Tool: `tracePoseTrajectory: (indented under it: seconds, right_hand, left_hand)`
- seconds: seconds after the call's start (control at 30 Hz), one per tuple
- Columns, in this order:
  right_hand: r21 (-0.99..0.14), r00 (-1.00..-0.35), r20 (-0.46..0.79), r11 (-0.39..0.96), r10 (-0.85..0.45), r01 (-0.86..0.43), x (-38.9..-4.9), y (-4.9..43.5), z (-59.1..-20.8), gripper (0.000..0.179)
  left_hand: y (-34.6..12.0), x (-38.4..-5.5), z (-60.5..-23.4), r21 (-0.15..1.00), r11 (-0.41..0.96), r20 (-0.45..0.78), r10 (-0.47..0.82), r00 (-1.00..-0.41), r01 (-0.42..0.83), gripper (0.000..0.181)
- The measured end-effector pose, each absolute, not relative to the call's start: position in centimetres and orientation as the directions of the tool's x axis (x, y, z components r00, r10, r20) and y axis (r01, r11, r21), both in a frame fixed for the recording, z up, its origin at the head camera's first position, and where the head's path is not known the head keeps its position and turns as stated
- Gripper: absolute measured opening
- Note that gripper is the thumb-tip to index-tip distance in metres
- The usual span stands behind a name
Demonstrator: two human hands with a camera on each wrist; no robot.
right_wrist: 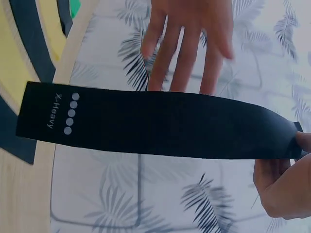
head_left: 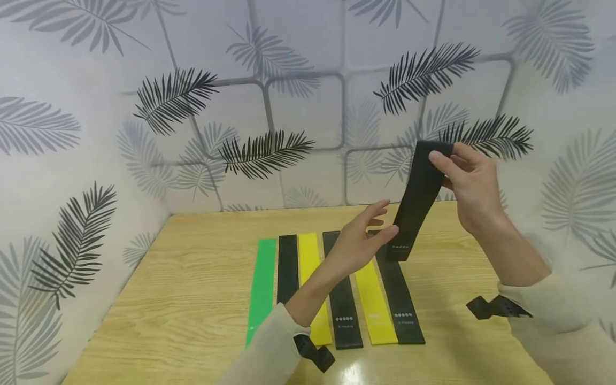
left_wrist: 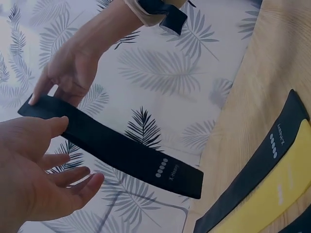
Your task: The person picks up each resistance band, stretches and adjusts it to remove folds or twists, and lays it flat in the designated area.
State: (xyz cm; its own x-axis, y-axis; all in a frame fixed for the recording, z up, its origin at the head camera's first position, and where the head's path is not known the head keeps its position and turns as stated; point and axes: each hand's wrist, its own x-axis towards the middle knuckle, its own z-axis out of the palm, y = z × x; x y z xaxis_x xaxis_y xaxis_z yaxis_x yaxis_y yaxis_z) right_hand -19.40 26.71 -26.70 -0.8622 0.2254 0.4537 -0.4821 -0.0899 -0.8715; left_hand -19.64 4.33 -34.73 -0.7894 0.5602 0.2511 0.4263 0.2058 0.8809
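My right hand point(head_left: 474, 187) pinches the top end of a black resistance band point(head_left: 421, 198), thumb in front and fingers behind. The band hangs down at a slant over the table, and its lower end carries a row of dots and the print "X-Heavy", legible in the right wrist view point(right_wrist: 160, 121). Close to the band's left side is my left hand point(head_left: 358, 240), fingers spread and holding nothing. In the left wrist view that hand point(left_wrist: 43, 170) has its thumb tip right at the band's edge point(left_wrist: 121, 141).
On the wooden table point(head_left: 183, 299) several flat bands lie side by side: a green band point(head_left: 262, 283) at the left, then black and yellow ones, with a black band point(head_left: 404, 305) at the right end. A leaf-patterned wall point(head_left: 308, 117) rises behind the table.
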Motion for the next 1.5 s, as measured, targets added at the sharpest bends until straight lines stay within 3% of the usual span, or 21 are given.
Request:
tracePoseTrajectory:
  seconds: [0.3, 0.43, 0.53, 0.73, 0.97, 1.2, 1.5]
  right_hand:
    - [-0.861, -0.864, 0.482, -0.101, 0.145, -0.498, -17.8, 23.4, -26.6, 0.013]
    - [-0.869, -0.872, 0.476, -0.09, 0.113, -0.486, -17.9, 23.3, -27.2, 0.01]
    - [-0.875, -0.876, 0.474, -0.065, 0.085, -0.479, -18.1, 23.5, -27.9, 0.01]
    - [-0.894, -0.886, 0.442, -0.011, 0.141, -0.448, -19.1, 24.3, -28.8, 0.015]
    - [-0.949, -0.908, 0.297, -0.016, 0.297, -0.315, -21.1, 26.5, -30.4, 0.016]
    - [-0.969, -0.921, 0.195, -0.081, 0.338, -0.234, -21.9, 28.0, -32.0, 0.015]
    - [-0.98, -0.906, 0.11, -0.107, 0.408, -0.167, -23.3, 29.4, -34.1, 0.019]
  left_hand:
    - [5.8, -19.0, -35.2, 0.953, -0.028, 0.27, 0.534, -0.801, 0.302, 0.036]
    - [6.2, -18.7, -35.0, 0.966, -0.161, 0.258, 0.57, -0.78, 0.201, 0.033]
    - [6.3, -18.4, -35.0, 0.972, -0.186, 0.227, 0.602, -0.766, 0.142, 0.033]
    - [6.4, -18.0, -35.7, 0.984, -0.149, 0.17, 0.635, -0.754, 0.096, 0.032]
    - [7.0, -17.1, -37.3, 0.983, 0.106, 0.064, 0.577, -0.815, 0.152, 0.031]
    - [7.9, -16.5, -38.8, 0.992, 0.102, 0.003, 0.579, -0.816, 0.077, 0.022]
    - [8.8, -15.8, -40.7, 0.993, 0.113, -0.095, 0.68, -0.727, -0.024, 0.008]
